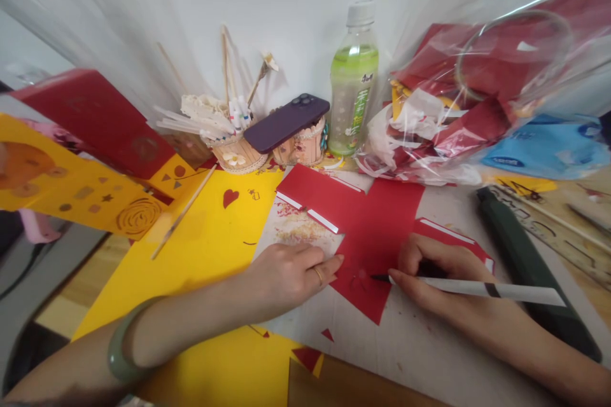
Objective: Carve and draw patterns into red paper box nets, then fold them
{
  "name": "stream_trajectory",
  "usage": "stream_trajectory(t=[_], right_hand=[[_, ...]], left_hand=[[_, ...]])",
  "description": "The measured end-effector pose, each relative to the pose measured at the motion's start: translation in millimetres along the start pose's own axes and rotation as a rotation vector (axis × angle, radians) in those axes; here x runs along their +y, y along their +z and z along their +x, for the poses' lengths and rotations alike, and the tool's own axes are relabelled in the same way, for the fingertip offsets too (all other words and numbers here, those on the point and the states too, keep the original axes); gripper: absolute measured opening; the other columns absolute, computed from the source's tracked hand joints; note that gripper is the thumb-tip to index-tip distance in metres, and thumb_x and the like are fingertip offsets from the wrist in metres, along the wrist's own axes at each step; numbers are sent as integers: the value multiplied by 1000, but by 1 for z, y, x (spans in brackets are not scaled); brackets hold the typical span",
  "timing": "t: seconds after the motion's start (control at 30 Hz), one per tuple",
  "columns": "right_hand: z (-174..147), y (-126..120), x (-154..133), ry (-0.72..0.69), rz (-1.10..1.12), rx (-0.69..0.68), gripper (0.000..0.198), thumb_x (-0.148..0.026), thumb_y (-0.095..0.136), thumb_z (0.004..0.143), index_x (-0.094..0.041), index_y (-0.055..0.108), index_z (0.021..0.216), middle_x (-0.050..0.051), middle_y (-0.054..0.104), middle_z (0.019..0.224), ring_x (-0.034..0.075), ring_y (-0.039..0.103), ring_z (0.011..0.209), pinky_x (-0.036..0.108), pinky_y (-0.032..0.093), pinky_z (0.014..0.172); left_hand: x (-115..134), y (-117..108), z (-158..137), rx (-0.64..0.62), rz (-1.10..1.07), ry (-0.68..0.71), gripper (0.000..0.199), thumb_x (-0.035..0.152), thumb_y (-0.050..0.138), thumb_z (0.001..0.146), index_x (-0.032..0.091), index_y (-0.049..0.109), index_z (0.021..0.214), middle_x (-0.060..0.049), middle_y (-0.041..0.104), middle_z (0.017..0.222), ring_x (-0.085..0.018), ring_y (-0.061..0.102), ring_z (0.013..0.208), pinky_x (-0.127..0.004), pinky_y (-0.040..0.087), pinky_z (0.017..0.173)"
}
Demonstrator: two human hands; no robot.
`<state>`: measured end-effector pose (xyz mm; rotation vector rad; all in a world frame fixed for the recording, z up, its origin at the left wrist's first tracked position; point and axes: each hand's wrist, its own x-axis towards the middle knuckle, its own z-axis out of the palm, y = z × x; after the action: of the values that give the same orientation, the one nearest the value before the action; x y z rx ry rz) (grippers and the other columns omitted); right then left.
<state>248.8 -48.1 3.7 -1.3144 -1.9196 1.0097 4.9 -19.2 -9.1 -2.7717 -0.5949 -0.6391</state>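
A red paper cut-out (389, 216) with folded-out arms lies before me, white strips along several of its edges. My left hand (291, 276), ring on one finger, has its fingers bent and close together, their tips on the cut-out's near left edge. In my right hand (443, 273) is a slim white pen (506, 290) with a black band. The pen's dark tip points left, onto the near arm of the red paper. Faint marks show just left of that tip, too blurred to make out.
Yellow paper (224, 235) with a small red heart (231, 198) spreads to the left. Behind stand a drink bottle (354, 82), a phone (289, 121) resting on small wooden pots (241, 154), and a plastic bag of scraps (449, 114). A dark green case (529, 261) lies right.
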Motion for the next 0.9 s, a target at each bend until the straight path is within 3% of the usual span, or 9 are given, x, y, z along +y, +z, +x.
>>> stream_trajectory(t=[0.33, 0.6, 0.8, 0.9], right_hand=[[0, 0, -3, 1, 4, -1, 27, -27, 53, 81, -21, 40, 58, -4, 46, 52, 10, 40, 48, 22, 31, 42], [1, -1, -2, 35, 75, 127, 28, -31, 56, 78, -22, 41, 57, -3, 48, 53, 11, 42, 49, 22, 33, 42], [2, -4, -12, 73, 103, 292, 32, -40, 63, 75, -22, 44, 55, -4, 44, 47, 9, 36, 42, 21, 26, 37], [2, -3, -13, 59, 95, 244, 28, -40, 64, 75, -21, 49, 60, -3, 49, 51, 10, 41, 45, 22, 30, 40]], left_hand=[[1, 1, 1, 8, 13, 1, 18, 19, 44, 93, 12, 59, 101, 4, 50, 62, -8, 51, 54, -19, 41, 46], [-1, -1, 2, -15, -116, -69, 24, 25, 43, 94, 14, 63, 103, 2, 57, 64, -9, 57, 55, -20, 49, 51], [-4, -4, 4, -43, -226, -124, 31, 29, 39, 96, 15, 65, 103, -1, 62, 68, -9, 60, 59, -19, 51, 57], [-5, -5, 5, -51, -245, -127, 33, 31, 36, 96, 15, 64, 106, -1, 62, 67, -10, 60, 58, -20, 51, 56]])
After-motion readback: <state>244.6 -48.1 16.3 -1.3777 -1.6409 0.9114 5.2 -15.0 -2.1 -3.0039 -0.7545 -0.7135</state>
